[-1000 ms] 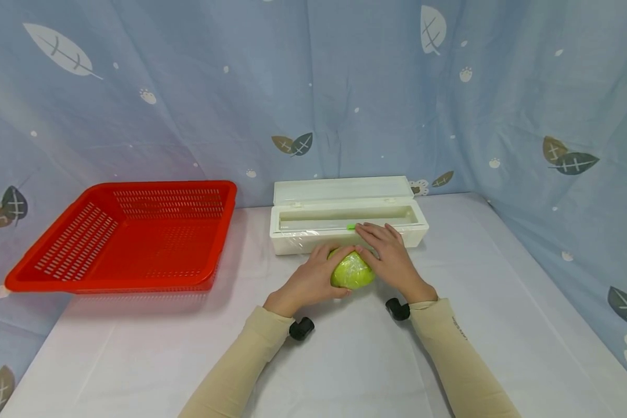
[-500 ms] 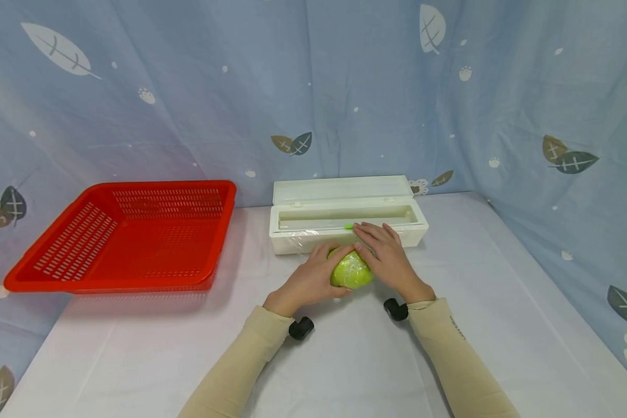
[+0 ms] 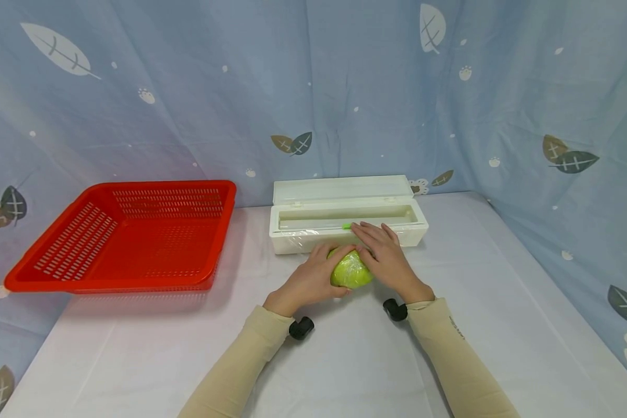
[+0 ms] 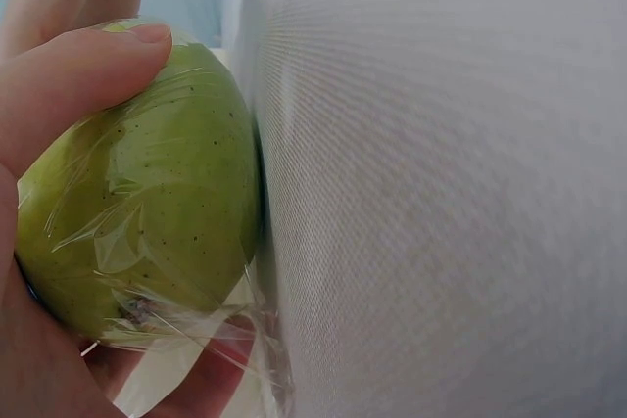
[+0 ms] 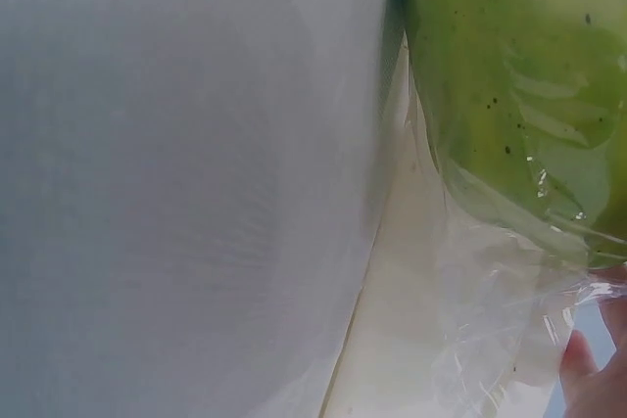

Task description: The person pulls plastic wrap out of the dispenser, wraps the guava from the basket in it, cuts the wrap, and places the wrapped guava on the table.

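Note:
A speckled green fruit (image 3: 352,273) in clear cling film (image 5: 490,330) sits on the white table in front of a long white cling film box (image 3: 313,241). My left hand (image 3: 313,276) grips the fruit from the left, its thumb (image 4: 88,70) lying over the near side in the left wrist view. From the fruit, film stretches toward the box. My right hand (image 3: 386,255) reaches over the film, its fairly straight fingers at a small green slider (image 3: 346,226) on the box's front edge. Its thumb is beside the fruit's top.
The box's lid (image 3: 342,189) stands raised at the back, against a blue leaf-print curtain (image 3: 366,87). To the left is a red slotted plastic basket (image 3: 136,285). A white cloth (image 3: 501,325) covers the table.
My right fingertips and the green slider have shifted slightly left along the box's edge. The left hand keeps its grip on the fruit, nearly still.

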The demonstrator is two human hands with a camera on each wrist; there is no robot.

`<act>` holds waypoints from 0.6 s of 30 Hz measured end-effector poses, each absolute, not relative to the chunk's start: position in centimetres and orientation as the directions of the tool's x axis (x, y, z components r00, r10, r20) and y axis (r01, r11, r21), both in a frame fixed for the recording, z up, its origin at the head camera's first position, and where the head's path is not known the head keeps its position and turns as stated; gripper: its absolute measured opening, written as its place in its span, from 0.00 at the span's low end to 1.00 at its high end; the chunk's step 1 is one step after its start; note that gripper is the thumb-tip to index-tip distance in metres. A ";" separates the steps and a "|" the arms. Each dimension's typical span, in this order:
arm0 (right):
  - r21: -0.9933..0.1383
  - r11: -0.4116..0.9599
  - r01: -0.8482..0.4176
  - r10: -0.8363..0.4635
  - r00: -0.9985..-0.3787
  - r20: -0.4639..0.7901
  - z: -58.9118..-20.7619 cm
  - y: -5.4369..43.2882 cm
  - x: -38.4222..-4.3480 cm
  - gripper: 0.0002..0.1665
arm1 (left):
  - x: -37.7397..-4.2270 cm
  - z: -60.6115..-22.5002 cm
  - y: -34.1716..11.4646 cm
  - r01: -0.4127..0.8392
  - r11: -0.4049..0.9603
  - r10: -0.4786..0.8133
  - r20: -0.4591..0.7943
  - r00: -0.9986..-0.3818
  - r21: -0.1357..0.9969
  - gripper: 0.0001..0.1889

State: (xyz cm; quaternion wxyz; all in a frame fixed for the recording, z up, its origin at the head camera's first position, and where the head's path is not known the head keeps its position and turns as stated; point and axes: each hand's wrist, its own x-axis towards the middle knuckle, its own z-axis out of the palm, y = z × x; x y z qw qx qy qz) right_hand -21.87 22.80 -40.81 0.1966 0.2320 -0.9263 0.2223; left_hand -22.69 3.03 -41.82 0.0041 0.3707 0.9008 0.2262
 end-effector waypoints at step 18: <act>-0.337 0.781 -0.526 -0.373 -0.826 0.423 -40.8 22.5 -21.9 0.27 | -22.7 -41.9 3.0 0.660 0.626 0.664 0.160 -0.731 0.415 0.46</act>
